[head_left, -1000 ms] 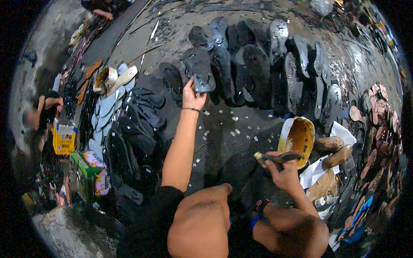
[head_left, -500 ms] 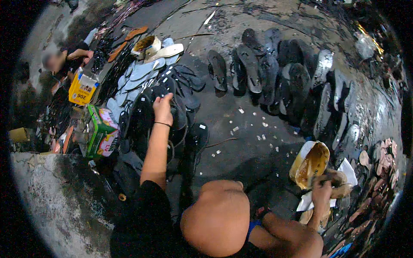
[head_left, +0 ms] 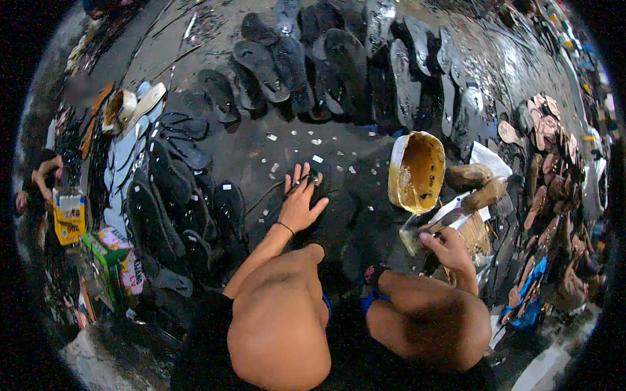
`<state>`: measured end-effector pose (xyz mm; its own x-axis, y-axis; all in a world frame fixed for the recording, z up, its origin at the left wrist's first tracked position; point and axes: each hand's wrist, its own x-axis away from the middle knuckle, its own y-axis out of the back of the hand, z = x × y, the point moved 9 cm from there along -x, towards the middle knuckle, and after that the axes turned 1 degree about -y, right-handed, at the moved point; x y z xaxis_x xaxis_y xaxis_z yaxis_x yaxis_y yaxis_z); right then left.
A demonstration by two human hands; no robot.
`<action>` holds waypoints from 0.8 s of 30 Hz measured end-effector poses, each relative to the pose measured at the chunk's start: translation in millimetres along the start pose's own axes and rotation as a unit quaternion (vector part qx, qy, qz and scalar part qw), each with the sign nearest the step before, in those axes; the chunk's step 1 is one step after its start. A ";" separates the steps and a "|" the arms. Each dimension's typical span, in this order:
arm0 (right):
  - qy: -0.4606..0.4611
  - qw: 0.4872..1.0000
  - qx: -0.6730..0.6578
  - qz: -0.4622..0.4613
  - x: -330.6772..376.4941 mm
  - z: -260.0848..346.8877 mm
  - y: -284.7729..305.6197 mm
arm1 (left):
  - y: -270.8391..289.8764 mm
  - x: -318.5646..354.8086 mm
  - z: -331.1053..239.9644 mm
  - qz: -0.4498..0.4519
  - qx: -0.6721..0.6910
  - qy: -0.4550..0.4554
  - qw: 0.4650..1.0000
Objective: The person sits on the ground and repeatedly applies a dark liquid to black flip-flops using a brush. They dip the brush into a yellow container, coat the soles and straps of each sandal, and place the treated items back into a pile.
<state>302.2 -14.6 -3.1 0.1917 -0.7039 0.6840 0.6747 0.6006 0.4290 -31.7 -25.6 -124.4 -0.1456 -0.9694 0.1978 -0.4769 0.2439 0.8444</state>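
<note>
My left hand (head_left: pixel 302 203) lies on a dark shoe sole or sandal (head_left: pixel 317 182) on the ground, fingers spread and thumb apart; most of that piece is covered by the hand. My right hand (head_left: pixel 448 247) is closed around the handle of a flat-ended spreading tool (head_left: pixel 411 240), its tip coated with a pale, wet paste. A strand of paste links this tip to the lip of a cut-open tub (head_left: pixel 394 186) of yellow-brown glue. Two brown wooden-looking, shoe-shaped pieces (head_left: pixel 486 195) rest on white paper beside the tub.
Black soles (head_left: pixel 262 72) stand in a row across the far side. Black sandals (head_left: pixel 151 212) and grey soles (head_left: pixel 120 156) pile up at left, near a green box (head_left: pixel 107 267) and a yellow carton (head_left: pixel 70 215). Pinkish pieces (head_left: pixel 542 124) lie at right. Another person's hand (head_left: pixel 49 171) shows far left.
My left hand has left the black sandal pile and come to the dark piece in front of me. My right hand has drawn the coated tool out beside the tub. The view has swung right.
</note>
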 end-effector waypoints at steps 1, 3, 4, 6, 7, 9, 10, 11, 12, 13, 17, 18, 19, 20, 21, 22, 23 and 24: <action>-0.004 0.996 -0.084 -0.013 2.4 8.8 4.4 | -1.7 -10.3 1.1 -0.023 -0.007 -0.005 1.000; 0.058 0.977 -0.194 -0.067 0.7 43.6 13.1 | 5.4 -24.7 -2.0 -0.049 0.004 -0.024 0.998; 0.035 0.969 -0.229 -0.084 -4.6 53.8 11.4 | 13.8 -32.3 -2.7 -0.059 0.003 -0.017 0.998; 0.173 0.949 -0.238 -0.116 -28.3 109.2 10.1 | 27.7 -50.3 13.7 -0.082 0.493 0.090 0.862; 0.260 0.935 -0.204 -0.128 -34.2 140.9 5.3 | 27.4 -56.7 13.2 -0.058 0.692 0.135 0.707; 0.380 0.897 -0.166 -0.156 -44.4 191.0 -8.9 | 44.9 -71.3 -5.7 0.011 0.827 0.124 0.548; 0.424 0.873 -0.170 -0.172 -51.5 210.2 -13.0 | 65.0 -77.0 -27.2 0.058 0.874 0.029 0.481; 0.479 0.851 -0.144 -0.162 -44.5 224.4 -20.7 | 79.4 -78.1 -39.8 0.083 0.883 -0.024 0.462; 0.495 0.845 -0.130 -0.158 -46.3 235.1 -22.9 | 80.6 -77.8 -36.8 0.059 0.841 0.014 0.538; 0.557 0.820 -0.083 -0.105 -34.9 246.4 -30.0 | 82.5 -73.9 -31.8 0.027 0.785 0.049 0.617; 0.467 0.837 -0.087 -0.270 -66.6 234.8 32.4 | 92.3 -56.9 -38.9 -0.010 0.697 0.018 0.716; 0.397 0.859 -0.068 -0.318 -81.1 220.5 49.2 | 74.7 -51.5 -47.2 0.075 0.863 0.076 0.494; 0.371 0.876 -0.098 -0.290 -85.5 213.1 50.6 | 77.4 -52.0 -32.3 0.011 0.842 0.099 0.530; 0.342 0.882 -0.139 -0.293 -86.6 204.2 54.6 | 78.9 -51.9 -23.8 -0.018 0.830 0.108 0.547; 0.386 0.875 -0.113 -0.269 -78.4 210.0 43.0 | 79.6 -53.8 -17.5 -0.029 0.829 0.114 0.547; 0.419 0.858 -0.106 -0.278 -66.9 213.3 36.2 | 86.9 -56.7 -12.6 -0.050 0.758 0.086 0.644; 0.461 0.833 -0.097 -0.291 -45.5 219.4 25.1 | 93.5 -61.3 -15.6 -0.043 0.687 0.044 0.724; 0.444 0.855 -0.170 -0.208 -42.2 217.9 7.6 | 94.4 -63.3 -16.8 -0.043 0.707 0.031 0.705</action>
<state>143.9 102.3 99.8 0.2492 -0.9305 -0.2686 0.9553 0.1906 0.2260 -52.9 58.3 -48.9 -0.0455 -0.9713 0.2335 -0.8756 -0.0738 -0.4775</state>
